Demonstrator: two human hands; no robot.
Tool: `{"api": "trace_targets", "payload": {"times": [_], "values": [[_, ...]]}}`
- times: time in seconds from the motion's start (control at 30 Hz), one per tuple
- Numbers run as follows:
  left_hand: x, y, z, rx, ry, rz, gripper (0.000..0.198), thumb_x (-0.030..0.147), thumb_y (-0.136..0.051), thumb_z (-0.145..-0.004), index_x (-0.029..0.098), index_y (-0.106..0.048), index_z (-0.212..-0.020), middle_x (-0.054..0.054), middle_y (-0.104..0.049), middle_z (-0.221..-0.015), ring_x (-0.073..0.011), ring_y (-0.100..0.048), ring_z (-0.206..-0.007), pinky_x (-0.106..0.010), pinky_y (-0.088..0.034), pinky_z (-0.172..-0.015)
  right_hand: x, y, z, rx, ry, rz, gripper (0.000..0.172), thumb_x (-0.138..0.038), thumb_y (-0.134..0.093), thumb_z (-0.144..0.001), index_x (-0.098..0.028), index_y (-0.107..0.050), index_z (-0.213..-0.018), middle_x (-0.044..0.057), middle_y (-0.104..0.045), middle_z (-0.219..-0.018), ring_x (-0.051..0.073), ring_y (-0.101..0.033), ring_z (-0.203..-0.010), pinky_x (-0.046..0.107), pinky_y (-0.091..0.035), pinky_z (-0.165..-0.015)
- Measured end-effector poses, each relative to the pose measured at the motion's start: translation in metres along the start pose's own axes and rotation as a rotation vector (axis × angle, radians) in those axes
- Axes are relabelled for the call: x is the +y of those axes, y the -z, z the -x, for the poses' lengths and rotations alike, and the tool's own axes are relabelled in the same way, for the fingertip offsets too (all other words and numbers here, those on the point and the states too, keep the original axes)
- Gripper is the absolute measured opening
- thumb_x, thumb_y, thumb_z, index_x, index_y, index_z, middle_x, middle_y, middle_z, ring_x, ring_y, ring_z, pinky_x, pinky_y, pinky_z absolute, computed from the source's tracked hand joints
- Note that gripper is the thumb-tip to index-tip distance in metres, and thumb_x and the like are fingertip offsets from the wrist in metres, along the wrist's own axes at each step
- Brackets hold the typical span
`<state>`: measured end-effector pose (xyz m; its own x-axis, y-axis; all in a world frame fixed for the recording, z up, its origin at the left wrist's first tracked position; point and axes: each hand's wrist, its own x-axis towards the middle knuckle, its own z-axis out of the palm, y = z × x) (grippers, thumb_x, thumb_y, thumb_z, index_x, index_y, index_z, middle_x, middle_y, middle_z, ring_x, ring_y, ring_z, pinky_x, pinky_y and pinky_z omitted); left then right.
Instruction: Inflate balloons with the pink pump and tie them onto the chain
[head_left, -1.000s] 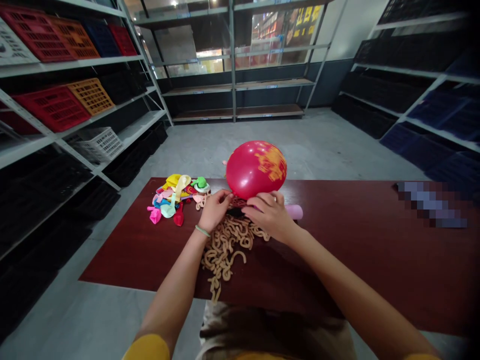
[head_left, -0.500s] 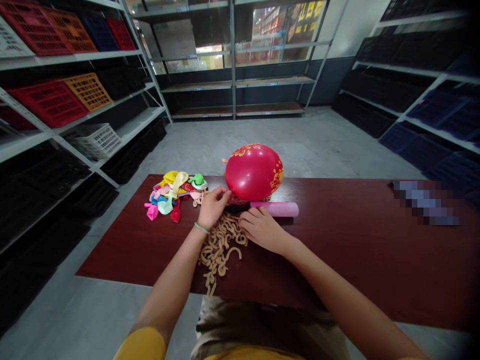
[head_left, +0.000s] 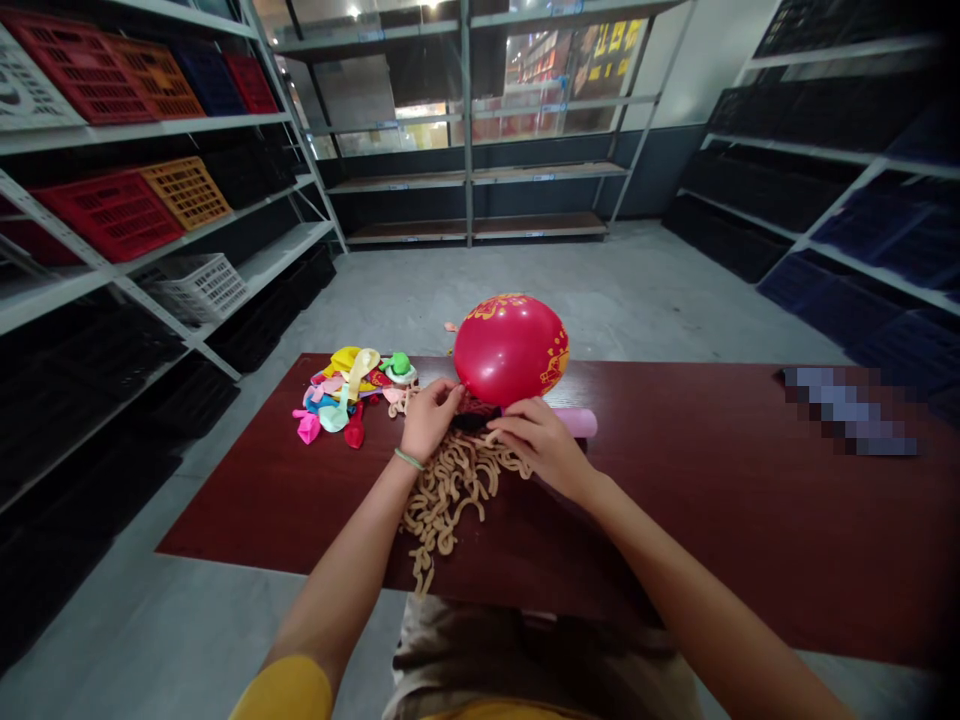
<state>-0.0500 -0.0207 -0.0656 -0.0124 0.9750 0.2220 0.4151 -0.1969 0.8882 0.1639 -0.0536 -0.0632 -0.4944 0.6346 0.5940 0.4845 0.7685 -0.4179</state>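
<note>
A red inflated balloon with yellow print sits at the table's far side. My left hand pinches its neck at the balloon's lower left. My right hand is just right of it, fingers bent and drawn together over a pink balloon pump with a black end; whatever is between those fingertips is too small to make out. The pump lies behind the right hand, partly covered by it. Below both hands spreads a heap of tan curled pieces. Left of my left hand lies a pile of uninflated balloons in several colours.
The dark red-brown table reaches far to the right, where a blurred-out flat item lies. Shelves with coloured crates stand at the left, dark crates at the right. A metal rack stands across the grey floor.
My right hand has risen from the tan pieces and shifted slightly right, over the pump. Some tan pieces have spread rightward. My left hand still pinches the balloon's neck.
</note>
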Motion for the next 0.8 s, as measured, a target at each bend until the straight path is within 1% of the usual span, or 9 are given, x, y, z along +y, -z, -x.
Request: {"api": "trace_targets", "payload": {"times": [0.07,0.17,0.2,0.3,0.37,0.43,0.57,0.7,0.8], "values": [[-0.002,-0.001,0.000,0.014,-0.007,-0.022,0.029,0.042,-0.053,-0.088,0.017,-0.067,-0.083,-0.002,-0.068,-0.074,-0.0149,-0.061,-0.070,-0.024,-0.045,-0.068,0.000,0.010,-0.005,0.065,-0.100,-0.094,0.022,-0.026,-0.050,-0.095,-0.024,-0.068,-0.108,0.006,-0.061,-0.097,0.018,-0.056,-0.092,0.034,-0.048,-0.080],[-0.006,-0.003,-0.001,0.020,-0.007,-0.026,0.029,0.043,-0.055,-0.088,0.018,-0.068,-0.084,-0.003,-0.070,-0.076,-0.0156,-0.062,-0.072,-0.025,-0.044,-0.069,-0.007,0.029,-0.019,0.054,-0.211,-0.229,0.020,-0.028,-0.051,-0.094,-0.026,-0.069,-0.104,0.005,-0.063,-0.096,0.017,-0.059,-0.089,0.032,-0.049,-0.076],[-0.007,-0.003,-0.001,0.016,-0.004,-0.015,0.029,0.043,-0.055,-0.088,0.018,-0.068,-0.085,-0.003,-0.070,-0.077,-0.0157,-0.063,-0.072,-0.025,-0.045,-0.069,-0.011,0.035,-0.025,0.036,-0.230,-0.261,0.019,-0.028,-0.052,-0.094,-0.027,-0.069,-0.103,0.004,-0.064,-0.096,0.017,-0.060,-0.089,0.031,-0.048,-0.075],[-0.008,-0.003,0.000,0.013,0.001,0.026,0.029,0.044,-0.056,-0.087,0.018,-0.068,-0.084,-0.003,-0.071,-0.077,-0.0158,-0.063,-0.071,-0.025,-0.044,-0.068,-0.021,0.055,-0.044,0.056,-0.269,-0.353,0.017,-0.029,-0.054,-0.092,-0.027,-0.069,-0.099,0.002,-0.065,-0.094,0.015,-0.061,-0.087,0.031,-0.048,-0.077],[-0.006,-0.003,0.000,0.020,-0.008,0.030,0.028,0.044,-0.056,-0.087,0.019,-0.068,-0.084,-0.002,-0.070,-0.076,-0.0155,-0.063,-0.070,-0.024,-0.044,-0.067,-0.026,0.065,-0.057,0.070,-0.299,-0.476,0.015,-0.031,-0.057,-0.090,-0.025,-0.065,-0.101,0.001,-0.065,-0.091,0.014,-0.062,-0.082,0.032,-0.049,-0.076],[-0.003,-0.002,0.001,0.033,-0.026,0.006,0.028,0.043,-0.055,-0.088,0.019,-0.068,-0.083,-0.002,-0.069,-0.074,-0.0152,-0.061,-0.069,-0.024,-0.043,-0.066,-0.030,0.073,-0.069,0.090,-0.320,-0.532,0.014,-0.031,-0.061,-0.086,-0.023,-0.062,-0.098,0.000,-0.065,-0.086,0.013,-0.062,-0.077,0.030,-0.049,-0.073],[0.001,0.000,0.003,0.060,-0.091,-0.077,0.026,0.040,-0.054,-0.089,0.019,-0.069,-0.083,-0.001,-0.069,-0.076,-0.0149,-0.060,-0.070,-0.024,-0.042,-0.067,-0.040,0.082,-0.098,0.140,-0.285,-0.352,0.014,-0.032,-0.067,-0.082,-0.021,-0.058,-0.082,-0.002,-0.061,-0.075,0.011,-0.056,-0.068,0.028,-0.045,-0.065],[-0.001,-0.002,0.004,0.059,-0.111,-0.136,0.026,0.041,-0.054,-0.090,0.020,-0.069,-0.083,-0.001,-0.068,-0.074,-0.0148,-0.059,-0.069,-0.024,-0.040,-0.066,-0.048,0.085,-0.138,0.169,-0.197,-0.339,0.010,-0.029,-0.061,-0.085,-0.022,-0.054,-0.087,-0.002,-0.062,-0.078,0.011,-0.057,-0.071,0.029,-0.046,-0.068],[-0.004,-0.004,0.004,0.054,-0.111,-0.164,0.027,0.041,-0.053,-0.090,0.021,-0.068,-0.083,-0.001,-0.067,-0.072,-0.0143,-0.058,-0.066,-0.024,-0.039,-0.065,-0.044,0.075,-0.166,0.161,-0.175,-0.334,0.006,-0.026,-0.056,-0.087,-0.023,-0.051,-0.087,-0.003,-0.062,-0.077,0.010,-0.057,-0.068,0.028,-0.046,-0.066]]}}
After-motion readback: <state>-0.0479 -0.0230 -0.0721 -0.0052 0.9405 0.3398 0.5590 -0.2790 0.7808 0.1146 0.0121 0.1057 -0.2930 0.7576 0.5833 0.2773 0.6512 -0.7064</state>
